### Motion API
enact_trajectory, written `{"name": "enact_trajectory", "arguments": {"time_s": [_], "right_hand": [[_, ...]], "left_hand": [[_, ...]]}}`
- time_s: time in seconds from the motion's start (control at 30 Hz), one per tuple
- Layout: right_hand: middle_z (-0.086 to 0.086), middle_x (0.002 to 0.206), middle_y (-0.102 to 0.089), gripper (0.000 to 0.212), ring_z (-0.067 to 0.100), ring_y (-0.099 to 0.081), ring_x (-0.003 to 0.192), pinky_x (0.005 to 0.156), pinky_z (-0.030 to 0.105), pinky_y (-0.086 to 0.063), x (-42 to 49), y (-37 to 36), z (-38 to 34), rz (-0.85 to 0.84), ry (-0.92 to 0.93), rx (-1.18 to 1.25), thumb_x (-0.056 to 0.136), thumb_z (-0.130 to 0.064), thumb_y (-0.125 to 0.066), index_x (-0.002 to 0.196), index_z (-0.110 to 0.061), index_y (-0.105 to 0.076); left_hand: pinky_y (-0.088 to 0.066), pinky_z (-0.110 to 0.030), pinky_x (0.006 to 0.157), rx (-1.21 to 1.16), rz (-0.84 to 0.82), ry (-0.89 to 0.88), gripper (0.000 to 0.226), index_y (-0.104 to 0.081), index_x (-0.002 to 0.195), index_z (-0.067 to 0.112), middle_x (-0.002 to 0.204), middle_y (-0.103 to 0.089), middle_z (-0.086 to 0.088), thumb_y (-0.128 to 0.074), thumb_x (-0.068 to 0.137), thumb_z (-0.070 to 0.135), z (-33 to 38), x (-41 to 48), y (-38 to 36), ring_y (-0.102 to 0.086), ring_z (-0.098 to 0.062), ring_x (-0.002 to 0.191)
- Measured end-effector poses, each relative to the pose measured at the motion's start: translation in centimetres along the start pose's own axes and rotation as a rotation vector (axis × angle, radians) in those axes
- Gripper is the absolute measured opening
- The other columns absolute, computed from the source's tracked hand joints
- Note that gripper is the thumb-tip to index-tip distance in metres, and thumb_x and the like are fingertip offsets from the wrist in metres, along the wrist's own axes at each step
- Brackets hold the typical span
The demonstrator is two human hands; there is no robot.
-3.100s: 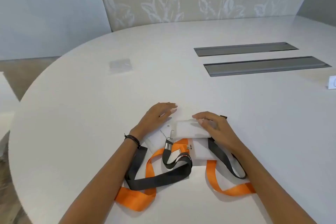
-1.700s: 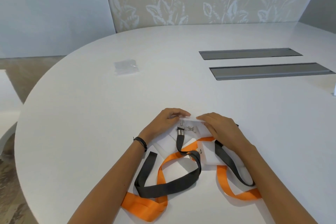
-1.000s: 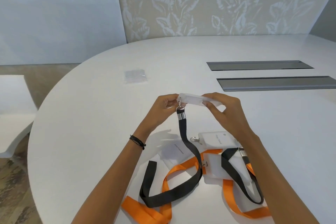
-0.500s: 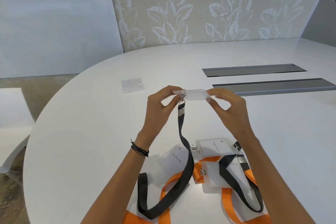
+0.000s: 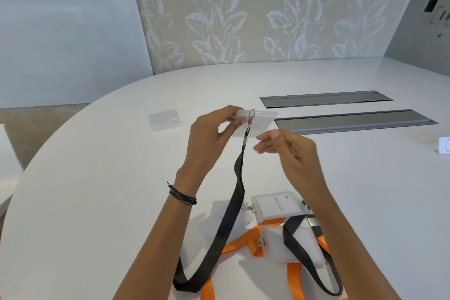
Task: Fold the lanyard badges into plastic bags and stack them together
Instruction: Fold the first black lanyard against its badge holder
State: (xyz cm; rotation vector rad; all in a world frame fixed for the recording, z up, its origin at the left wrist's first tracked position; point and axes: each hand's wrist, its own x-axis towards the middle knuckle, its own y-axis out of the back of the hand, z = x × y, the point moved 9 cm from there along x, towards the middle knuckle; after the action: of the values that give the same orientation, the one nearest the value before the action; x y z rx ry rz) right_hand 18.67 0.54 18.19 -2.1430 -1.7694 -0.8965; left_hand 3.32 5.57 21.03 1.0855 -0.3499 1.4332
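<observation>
Frosted badge [image 5: 261, 120] in L hand [image 5: 207, 140] grip, black lanyard [image 5: 237, 192] hanging, R hand [image 5: 291, 153] nr

Badge [image 5: 264, 118] raised off tabletop [image 5: 97, 190], where both hands pressed it 3.1 s ago. Right hand [image 5: 292, 153] has let go since 0.5 s ago, now just below badge, fingers [image 5: 264, 139] loosely curled. Left hand [image 5: 207, 139] alone pinches badge end. Black lanyard [image 5: 233, 202] pulled up, hangs from clip, lower loop on tabletop.
</observation>
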Motion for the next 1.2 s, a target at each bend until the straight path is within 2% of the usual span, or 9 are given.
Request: {"name": "enact_trajectory", "arguments": {"time_s": [0.13, 0.23, 0.43, 0.53, 0.63, 0.8, 0.93, 1.1, 1.2], "right_hand": [[-0.009, 0.094, -0.072, 0.028, 0.01, -0.067, 0.092, 0.081, 0.02, -0.052, -0.3, -2.1, 1.1, -0.048, -0.134, 0.145, 0.091, -0.038, -0.041, 0.102, -0.027, -0.065], [-0.008, 0.099, -0.072, 0.029, 0.011, -0.065, 0.099, 0.087, 0.02, -0.05, -0.5, -3.2, 1.9, -0.078, -0.221, 0.273, 0.088, -0.037, -0.046, 0.109, -0.025, -0.063], [-0.006, 0.08, -0.073, 0.025, 0.014, -0.07, 0.08, 0.082, 0.017, -0.052, -0.9, -3.2, 2.7, -0.024, -0.296, 0.356, 0.073, -0.038, -0.061, 0.095, -0.027, -0.066], [-0.009, 0.069, -0.071, 0.019, 0.011, -0.07, 0.067, 0.065, 0.011, -0.051, -0.8, -2.6, 3.0, 0.033, -0.32, 0.314, 0.07, -0.038, -0.062, 0.085, -0.027, -0.067], [-0.01, 0.066, -0.071, 0.016, 0.012, -0.069, 0.06, 0.06, 0.011, -0.05, -0.7, -2.1, 2.9, 0.07, -0.302, 0.278, 0.071, -0.038, -0.063, 0.081, -0.027, -0.068], [-0.018, 0.069, -0.072, 0.017, 0.011, -0.069, 0.06, 0.059, 0.012, -0.051, -0.6, -1.7, 2.3, 0.074, -0.262, 0.257, 0.071, -0.037, -0.061, 0.086, -0.031, -0.066], [-0.018, 0.067, -0.071, 0.009, 0.008, -0.07, 0.064, 0.057, 0.011, -0.05, -0.6, -1.6, 1.9, 0.08, -0.238, 0.267, 0.072, -0.033, -0.062, 0.079, -0.033, -0.067], [-0.014, 0.066, -0.072, 0.008, 0.011, -0.07, 0.063, 0.055, 0.013, -0.051, -0.6, -1.6, 1.3, 0.066, -0.214, 0.288, 0.074, -0.03, -0.061, 0.076, -0.032, -0.069], [-0.011, 0.066, -0.072, 0.009, 0.012, -0.07, 0.062, 0.054, 0.014, -0.052, -0.5, -1.6, 1.2, 0.057, -0.212, 0.301, 0.075, -0.029, -0.061, 0.076, -0.028, -0.07]], "left_hand": [[-0.057, -0.038, 0.078, 0.038, -0.064, -0.029, 0.016, -0.067, 0.101, 0.016, 0.093, -0.071, 0.011, -0.058, 0.091, 0.024, 0.3, -0.7, -0.5, -0.069, -0.011, 0.085], [-0.057, -0.038, 0.077, 0.053, -0.075, -0.034, 0.016, -0.067, 0.102, 0.016, 0.093, -0.072, 0.009, -0.056, 0.092, 0.023, 0.5, -0.7, -0.3, -0.069, -0.013, 0.085], [-0.057, -0.036, 0.075, 0.045, -0.085, -0.012, 0.015, -0.066, 0.104, 0.02, 0.091, -0.069, 0.013, -0.057, 0.092, 0.022, 0.9, -0.7, -0.4, -0.067, -0.009, 0.083], [-0.056, -0.023, 0.072, 0.017, -0.08, 0.002, 0.014, -0.066, 0.103, 0.02, 0.086, -0.064, 0.02, -0.058, 0.091, 0.023, 0.9, -0.7, -0.4, -0.062, -0.001, 0.079], [-0.051, -0.013, 0.065, -0.081, -0.106, 0.064, 0.009, -0.064, 0.099, 0.024, 0.087, -0.064, 0.021, -0.059, 0.092, 0.024, 0.6, -0.7, -0.8, -0.062, 0.002, 0.077], [-0.049, -0.013, 0.061, -0.224, -0.167, 0.123, 0.004, -0.054, 0.094, 0.032, 0.085, -0.07, 0.02, -0.055, 0.094, 0.028, 0.9, -0.7, -1.5, -0.067, -0.004, 0.075], [-0.058, -0.03, 0.072, -0.302, -0.219, 0.144, 0.008, -0.053, 0.099, 0.035, 0.076, -0.072, 0.017, -0.051, 0.097, 0.028, 1.1, -1.0, -2.5, -0.066, -0.008, 0.072], [-0.055, -0.021, 0.069, -0.345, -0.235, 0.131, 0.014, -0.056, 0.104, 0.035, 0.08, -0.07, 0.023, -0.05, 0.096, 0.025, 1.6, -1.0, -2.6, -0.065, -0.001, 0.075], [-0.047, -0.008, 0.068, -0.364, -0.255, 0.137, 0.021, -0.055, 0.104, 0.037, 0.082, -0.07, 0.027, -0.054, 0.095, 0.018, 1.9, -1.1, -2.7, -0.067, 0.002, 0.078]]}}
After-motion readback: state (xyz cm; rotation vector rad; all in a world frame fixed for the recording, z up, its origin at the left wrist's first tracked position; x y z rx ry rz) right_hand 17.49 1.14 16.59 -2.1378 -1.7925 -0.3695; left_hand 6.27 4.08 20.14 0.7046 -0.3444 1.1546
